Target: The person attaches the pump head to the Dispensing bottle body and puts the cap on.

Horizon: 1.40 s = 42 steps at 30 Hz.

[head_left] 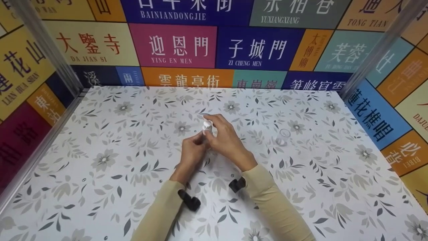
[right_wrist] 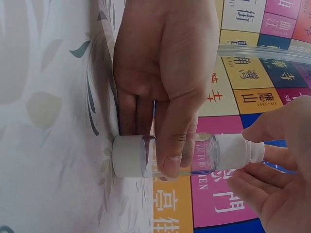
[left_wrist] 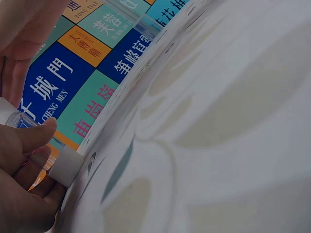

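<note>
A small clear pump bottle (right_wrist: 201,150) with a white base (right_wrist: 129,156) and white top (head_left: 207,125) stands upright on the patterned table. My left hand (head_left: 193,149) grips its clear body between thumb and fingers, low near the base. From the other side, my right hand (head_left: 229,139) pinches the white top with thumb and fingertips. In the left wrist view the bottle's white base (left_wrist: 67,166) touches the tabletop, while the left hand's fingers cover part of the body. A clear cap (head_left: 284,137) stands apart on the table, right of both hands.
The white table (head_left: 133,201) has a grey leaf and flower print. Colourful panels with lettering (head_left: 174,47) rise behind it and at both sides. Clear upright posts (head_left: 378,50) stand at the back corners. Each sleeve carries a black wrist mount (head_left: 189,200).
</note>
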Motion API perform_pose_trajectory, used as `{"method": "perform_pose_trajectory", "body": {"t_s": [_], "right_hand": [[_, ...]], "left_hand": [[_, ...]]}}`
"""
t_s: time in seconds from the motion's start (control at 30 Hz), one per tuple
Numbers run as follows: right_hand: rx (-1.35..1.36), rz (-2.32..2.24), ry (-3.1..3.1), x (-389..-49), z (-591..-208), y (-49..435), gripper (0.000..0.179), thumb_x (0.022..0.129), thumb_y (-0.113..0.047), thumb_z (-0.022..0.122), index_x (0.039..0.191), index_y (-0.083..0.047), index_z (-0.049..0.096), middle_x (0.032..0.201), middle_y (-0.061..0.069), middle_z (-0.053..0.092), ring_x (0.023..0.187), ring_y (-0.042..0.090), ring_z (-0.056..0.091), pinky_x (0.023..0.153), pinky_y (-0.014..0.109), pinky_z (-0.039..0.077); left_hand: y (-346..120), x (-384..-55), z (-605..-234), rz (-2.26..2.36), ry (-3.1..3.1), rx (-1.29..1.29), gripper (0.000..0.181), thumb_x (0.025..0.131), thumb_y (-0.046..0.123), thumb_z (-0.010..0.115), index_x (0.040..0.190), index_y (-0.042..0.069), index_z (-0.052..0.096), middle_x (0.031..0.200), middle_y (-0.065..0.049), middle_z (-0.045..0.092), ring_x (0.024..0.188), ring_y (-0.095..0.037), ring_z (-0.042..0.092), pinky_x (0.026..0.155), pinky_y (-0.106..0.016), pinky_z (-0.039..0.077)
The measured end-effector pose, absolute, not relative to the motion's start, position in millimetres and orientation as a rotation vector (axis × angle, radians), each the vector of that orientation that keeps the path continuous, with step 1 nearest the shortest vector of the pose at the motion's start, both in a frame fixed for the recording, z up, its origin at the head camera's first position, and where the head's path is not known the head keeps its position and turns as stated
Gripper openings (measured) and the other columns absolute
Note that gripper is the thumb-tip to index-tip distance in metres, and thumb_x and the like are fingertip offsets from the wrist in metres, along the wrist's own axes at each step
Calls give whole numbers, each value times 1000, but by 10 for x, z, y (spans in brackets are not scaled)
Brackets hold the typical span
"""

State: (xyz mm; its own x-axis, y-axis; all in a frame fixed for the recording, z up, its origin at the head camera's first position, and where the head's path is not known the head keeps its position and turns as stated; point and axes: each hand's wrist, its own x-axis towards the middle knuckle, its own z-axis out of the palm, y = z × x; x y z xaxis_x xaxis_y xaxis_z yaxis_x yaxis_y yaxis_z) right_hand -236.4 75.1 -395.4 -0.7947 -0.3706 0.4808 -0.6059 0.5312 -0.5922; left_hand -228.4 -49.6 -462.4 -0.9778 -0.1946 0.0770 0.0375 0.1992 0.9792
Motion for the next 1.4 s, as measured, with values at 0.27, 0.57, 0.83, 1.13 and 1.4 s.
{"method": "perform_pose_trajectory", "body": {"t_s": [0.27,0.57,0.83,1.13,1.4], "right_hand": [[840,1187,-2465,-2375,-3964,747,38,90,3,61,129,4,60,120,18,66,112,30,67,98,32,56],[813,1195,-2496,-2375,-3953,748,37,92,1,63,129,3,61,120,17,66,112,29,68,96,31,57],[808,1189,-2492,-2375,-3943,754,39,91,-2,66,129,3,61,122,18,66,113,30,66,97,34,57],[815,1200,-2489,-2378,-3951,767,37,92,-1,64,128,3,62,121,18,66,112,29,67,98,32,56],[837,1215,-2499,-2385,-3946,788,32,94,-1,62,125,2,64,117,16,67,111,27,68,95,31,57]], "left_hand": [[-504,-2283,-4612,-1840,-2307,152,43,81,-1,72,124,2,68,121,-18,71,100,-20,67,90,-34,57],[-501,-2272,-4591,-1910,-2284,160,45,82,-3,71,127,0,65,126,-20,67,116,-27,67,99,-36,55],[-504,-2293,-4610,-1870,-2301,156,45,81,-6,68,125,2,67,121,-18,70,99,-18,66,86,-26,56],[-496,-2281,-4626,-1870,-2293,153,43,81,-5,68,123,1,68,117,-19,72,99,-23,69,88,-32,58],[-504,-2292,-4627,-1932,-2267,143,46,80,-2,73,126,0,66,126,-20,66,122,-29,64,104,-39,52]]}}
